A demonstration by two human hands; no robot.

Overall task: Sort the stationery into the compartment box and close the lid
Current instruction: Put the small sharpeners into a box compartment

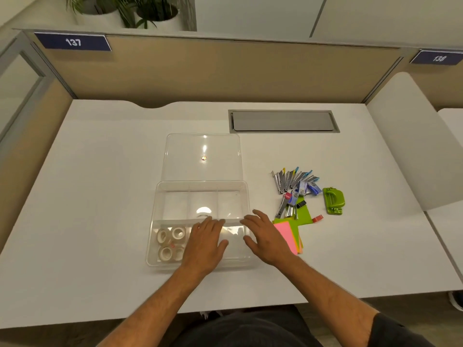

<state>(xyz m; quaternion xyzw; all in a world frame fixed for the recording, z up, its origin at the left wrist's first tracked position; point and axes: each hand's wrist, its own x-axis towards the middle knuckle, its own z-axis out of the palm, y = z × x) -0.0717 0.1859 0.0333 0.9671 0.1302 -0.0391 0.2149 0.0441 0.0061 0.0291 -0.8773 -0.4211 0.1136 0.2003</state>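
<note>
A clear compartment box (pixel 160 196) stands in the middle of the white desk, its clear lid (pixel 203 151) lying open behind it. Several rolls of clear tape (pixel 170 242) lie in its near-left compartment. My left hand (pixel 206 242) hovers flat over the box's near middle, fingers straight, holding nothing. My right hand (pixel 266 236) is spread over the box's near-right corner, also holding nothing. To the right lie pink and green sticky notes (pixel 288 234), a pile of box cutters (pixel 292 179), staplers and staple boxes (pixel 298 196), and a green hole punch (pixel 333 200).
A grey cable hatch (pixel 283 121) is set into the desk behind the stationery. Beige partition panels (pixel 200 71) wall in the back and left. A white divider (pixel 406 136) bounds the right side.
</note>
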